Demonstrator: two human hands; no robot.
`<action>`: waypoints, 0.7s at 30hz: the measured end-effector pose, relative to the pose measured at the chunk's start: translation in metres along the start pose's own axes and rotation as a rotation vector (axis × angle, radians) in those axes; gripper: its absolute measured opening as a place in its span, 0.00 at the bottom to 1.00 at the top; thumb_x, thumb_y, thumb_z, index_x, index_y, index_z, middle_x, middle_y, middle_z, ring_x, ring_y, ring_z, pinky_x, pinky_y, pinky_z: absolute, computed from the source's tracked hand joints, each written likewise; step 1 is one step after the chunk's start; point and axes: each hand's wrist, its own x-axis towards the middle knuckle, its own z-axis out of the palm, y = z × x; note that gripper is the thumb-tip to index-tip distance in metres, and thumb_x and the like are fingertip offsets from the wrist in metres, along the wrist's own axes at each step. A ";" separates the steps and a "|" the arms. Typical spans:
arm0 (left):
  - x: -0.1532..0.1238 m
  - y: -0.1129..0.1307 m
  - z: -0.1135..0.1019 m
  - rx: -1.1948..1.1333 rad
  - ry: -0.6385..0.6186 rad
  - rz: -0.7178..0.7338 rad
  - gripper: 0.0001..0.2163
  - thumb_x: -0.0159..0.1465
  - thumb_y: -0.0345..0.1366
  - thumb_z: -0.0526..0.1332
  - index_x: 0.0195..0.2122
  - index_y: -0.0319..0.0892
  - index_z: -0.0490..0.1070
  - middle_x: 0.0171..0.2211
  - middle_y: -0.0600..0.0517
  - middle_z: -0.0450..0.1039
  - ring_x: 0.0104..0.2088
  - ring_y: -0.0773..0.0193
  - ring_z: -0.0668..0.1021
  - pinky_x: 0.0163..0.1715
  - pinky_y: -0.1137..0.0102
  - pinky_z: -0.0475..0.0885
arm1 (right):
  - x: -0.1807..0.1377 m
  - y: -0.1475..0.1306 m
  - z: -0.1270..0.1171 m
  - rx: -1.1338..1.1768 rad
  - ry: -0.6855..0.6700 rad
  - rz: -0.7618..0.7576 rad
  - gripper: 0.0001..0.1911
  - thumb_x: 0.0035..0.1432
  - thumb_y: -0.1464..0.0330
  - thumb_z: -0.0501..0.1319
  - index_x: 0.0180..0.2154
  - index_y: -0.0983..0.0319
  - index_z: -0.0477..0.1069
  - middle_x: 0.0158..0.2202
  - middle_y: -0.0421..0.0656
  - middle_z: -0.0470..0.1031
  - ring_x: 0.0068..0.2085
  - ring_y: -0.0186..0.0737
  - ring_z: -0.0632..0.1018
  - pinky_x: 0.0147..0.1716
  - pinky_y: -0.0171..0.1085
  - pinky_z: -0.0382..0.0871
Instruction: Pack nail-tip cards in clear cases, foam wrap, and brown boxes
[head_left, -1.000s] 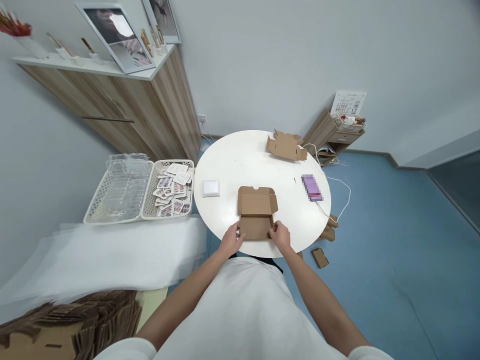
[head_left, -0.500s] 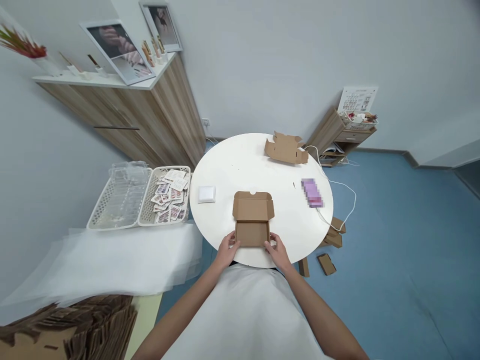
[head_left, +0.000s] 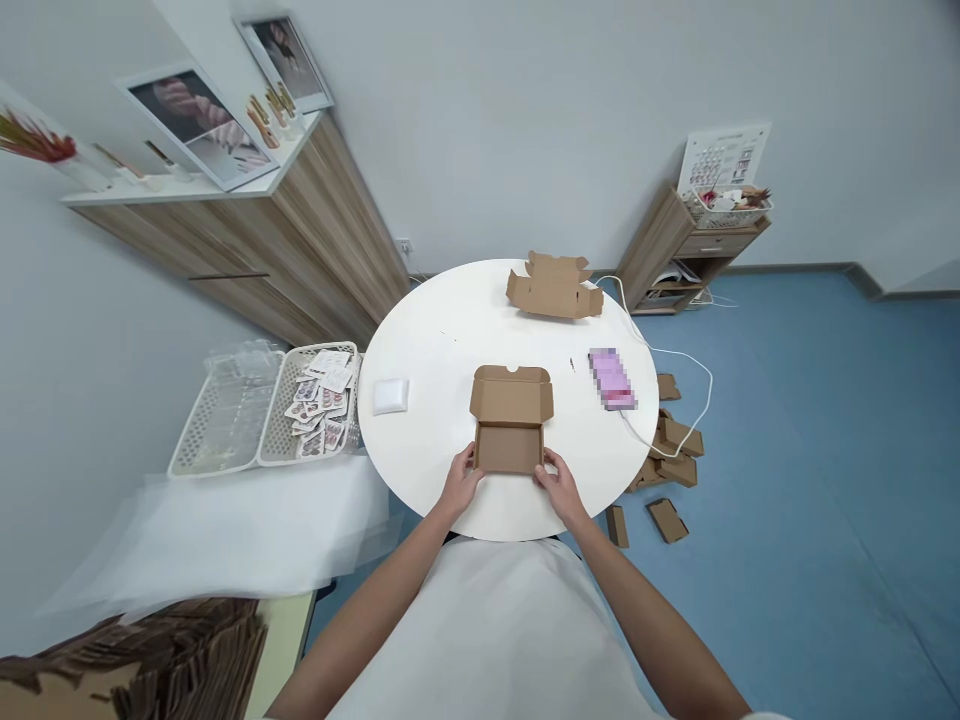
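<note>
A brown cardboard box [head_left: 509, 448] rests on the white oval table [head_left: 450, 340], its lid raised and leaning away from me. Nothing lies inside it. My left hand [head_left: 461, 480] grips the box's near left corner, thumb at the front edge. At the near right corner, my right hand [head_left: 559, 486] holds the box in the same way. Beyond the box, a partly folded cardboard blank [head_left: 555, 287] lies at the table's far edge. To the left sits a small white packet [head_left: 391, 395].
A pixelated purple phone [head_left: 612, 379] with a white cable lies at the table's right. On the left stand a basket of printed cards [head_left: 322, 400] and a basket of clear plastic cases [head_left: 229, 410]. Foam sheets [head_left: 225, 540] and stacked cardboard [head_left: 187, 650] are nearer. Several small boxes [head_left: 667, 520] lie on the floor.
Both hands and the box have shifted slightly away from me across the table. The camera view has turned a little. The grip on the box is unchanged.
</note>
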 end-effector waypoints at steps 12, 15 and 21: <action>-0.010 -0.001 0.011 0.036 0.037 -0.027 0.33 0.52 0.32 0.57 0.59 0.45 0.47 0.56 0.45 0.54 0.52 0.56 0.62 0.46 0.64 0.62 | 0.014 0.009 -0.013 -0.065 -0.065 -0.004 0.32 0.48 0.57 0.57 0.53 0.60 0.55 0.52 0.50 0.60 0.35 0.36 0.73 0.39 0.41 0.68; -0.013 0.002 0.011 0.060 0.035 -0.057 0.33 0.52 0.32 0.57 0.59 0.44 0.46 0.57 0.44 0.52 0.53 0.56 0.61 0.45 0.65 0.63 | 0.013 0.008 -0.012 -0.061 -0.074 -0.002 0.33 0.48 0.57 0.57 0.54 0.61 0.53 0.53 0.51 0.58 0.35 0.36 0.73 0.39 0.40 0.68; -0.022 0.002 0.004 0.090 0.030 -0.089 0.33 0.53 0.33 0.58 0.59 0.44 0.46 0.56 0.43 0.52 0.54 0.55 0.61 0.45 0.63 0.63 | 0.006 0.009 -0.012 -0.179 0.033 -0.064 0.32 0.49 0.56 0.56 0.54 0.61 0.53 0.52 0.51 0.59 0.31 0.33 0.71 0.35 0.38 0.67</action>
